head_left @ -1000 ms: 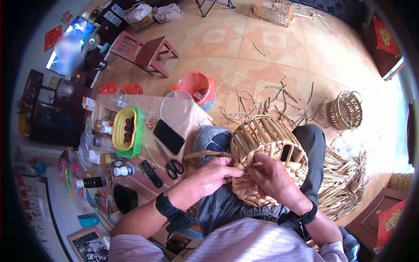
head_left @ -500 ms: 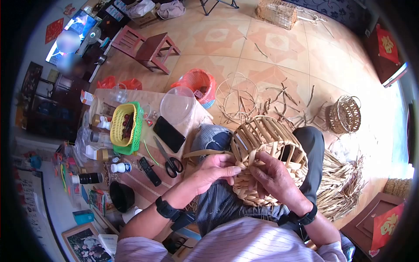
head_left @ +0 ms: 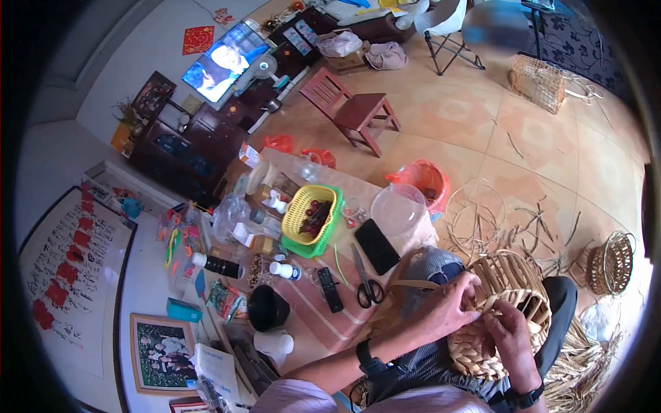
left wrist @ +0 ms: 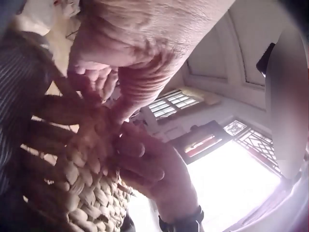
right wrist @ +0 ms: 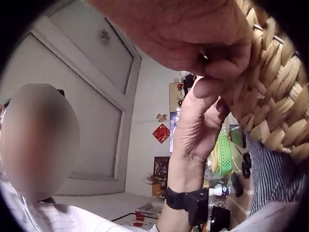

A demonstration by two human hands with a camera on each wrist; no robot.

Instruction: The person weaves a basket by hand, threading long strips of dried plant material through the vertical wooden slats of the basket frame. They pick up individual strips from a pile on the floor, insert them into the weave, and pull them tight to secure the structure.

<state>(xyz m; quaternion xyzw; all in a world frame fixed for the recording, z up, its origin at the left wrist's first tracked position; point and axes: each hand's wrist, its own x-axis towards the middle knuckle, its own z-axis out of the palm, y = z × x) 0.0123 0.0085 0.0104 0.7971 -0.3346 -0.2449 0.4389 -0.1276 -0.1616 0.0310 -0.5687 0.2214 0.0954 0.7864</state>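
The woven basket (head_left: 475, 354) is rough, matt plant fibre, the green basket (head_left: 333, 224) plastic.

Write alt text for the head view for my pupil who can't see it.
A person's hands grip the weave of a partly woven basket. To the left, a table holds scissors, a phone and a yellow basket; farther off are a red chair and a television.

The head view has swung left — basket (head_left: 474, 350) now further right.
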